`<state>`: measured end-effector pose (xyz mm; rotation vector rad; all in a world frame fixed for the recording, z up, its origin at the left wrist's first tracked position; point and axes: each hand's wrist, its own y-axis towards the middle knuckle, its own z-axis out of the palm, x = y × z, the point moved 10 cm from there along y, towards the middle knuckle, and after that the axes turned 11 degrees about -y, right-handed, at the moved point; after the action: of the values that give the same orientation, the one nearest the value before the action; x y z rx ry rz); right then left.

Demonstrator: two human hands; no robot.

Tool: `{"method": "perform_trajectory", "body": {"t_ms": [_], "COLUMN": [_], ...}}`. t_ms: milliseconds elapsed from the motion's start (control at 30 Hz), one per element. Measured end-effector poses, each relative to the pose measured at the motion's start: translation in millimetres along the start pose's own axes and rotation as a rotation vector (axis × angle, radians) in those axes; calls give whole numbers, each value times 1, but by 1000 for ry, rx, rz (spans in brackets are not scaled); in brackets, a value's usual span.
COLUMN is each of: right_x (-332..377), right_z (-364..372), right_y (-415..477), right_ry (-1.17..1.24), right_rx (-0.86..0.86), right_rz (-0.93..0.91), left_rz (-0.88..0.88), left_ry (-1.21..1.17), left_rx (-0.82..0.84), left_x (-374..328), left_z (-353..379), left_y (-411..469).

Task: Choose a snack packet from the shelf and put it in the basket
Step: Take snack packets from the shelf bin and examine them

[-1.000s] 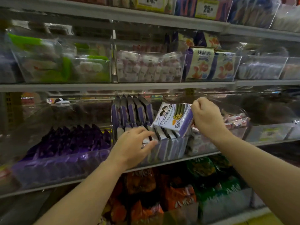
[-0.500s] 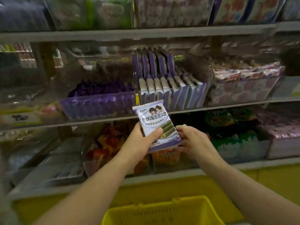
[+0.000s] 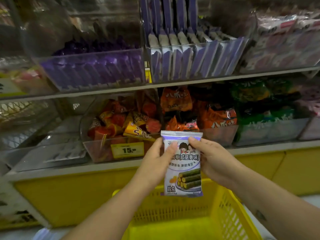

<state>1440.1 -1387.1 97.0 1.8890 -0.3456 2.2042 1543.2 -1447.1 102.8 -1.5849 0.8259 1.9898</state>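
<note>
A white and purple snack packet (image 3: 183, 172) with seaweed rolls printed on it is held upright in front of the shelves. My left hand (image 3: 155, 160) grips its left edge with the thumb on its face. My right hand (image 3: 210, 159) grips its right edge. The packet hangs above the far rim of a yellow plastic basket (image 3: 230, 210) that stands below my arms. The basket's inside looks bare where I can see it.
A clear bin (image 3: 195, 58) with several more purple and white packets stands on the shelf above. Purple packs (image 3: 93, 70) fill the bin to its left. The lower shelf holds orange snack bags (image 3: 138, 122), green bags (image 3: 263, 104) and a yellow price tag (image 3: 127, 150).
The packet came off the shelf bin and down toward me. Both hands now hold it upright over the basket; my view has tilted down, showing more of the basket.
</note>
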Motion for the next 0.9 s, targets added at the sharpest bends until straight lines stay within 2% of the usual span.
{"method": "perform_trajectory", "body": {"t_ms": [133, 233, 400, 600, 700, 900], "right_x": [-12, -21, -33, -34, -28, -20], "right_z": [8, 8, 9, 5, 4, -4], "right_y": [0, -2, -8, -9, -10, -10], "right_ry": [-16, 12, 51, 145, 55, -86], "right_rx": [26, 33, 79, 28, 34, 29], "right_rz": [47, 119, 209, 203, 151, 124], "left_rz": [-130, -199, -216, -233, -252, -264], "left_ry": [-178, -267, -350, -374, -406, -228], "left_rx": [-155, -150, -133, -152, -132, -58], "left_x": [16, 27, 30, 26, 24, 18], "left_z": [-14, -13, -9, -13, -13, -12], "left_y": [0, -5, -14, -16, -14, -8]}}
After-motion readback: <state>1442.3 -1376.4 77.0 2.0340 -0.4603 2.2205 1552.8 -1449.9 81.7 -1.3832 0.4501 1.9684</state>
